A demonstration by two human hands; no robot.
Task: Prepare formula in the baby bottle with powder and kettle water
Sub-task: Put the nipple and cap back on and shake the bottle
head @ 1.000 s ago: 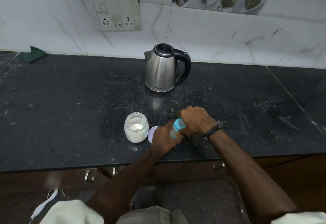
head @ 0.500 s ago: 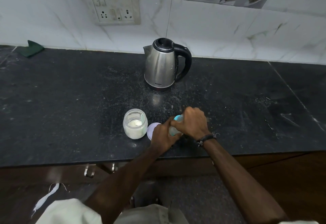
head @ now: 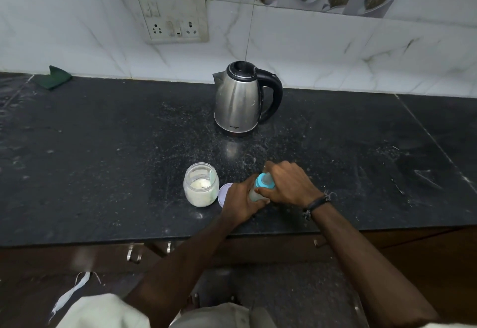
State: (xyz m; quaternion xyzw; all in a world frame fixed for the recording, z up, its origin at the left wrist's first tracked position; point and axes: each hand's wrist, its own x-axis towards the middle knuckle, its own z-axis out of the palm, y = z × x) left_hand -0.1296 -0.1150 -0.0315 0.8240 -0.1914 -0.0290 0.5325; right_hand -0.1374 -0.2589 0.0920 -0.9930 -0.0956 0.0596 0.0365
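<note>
Left hand [head: 238, 205] wrapped round the lower body of the bottle [head: 259, 189]; right hand [head: 287, 185] curled over its blue cap [head: 264, 181]. Bottle tilted, held just above the counter [head: 103, 159] near the front edge. Just left of the hands, an open jar [head: 200, 188] with white powder [head: 199, 185] inside, its lid [head: 224, 193] lying flat between jar and left hand. Farther back, well apart, a steel kettle [head: 238, 100], upright, black handle to the right.

L hand [head: 238, 205] + R hand [head: 289, 185] together, fingers curled.
</note>
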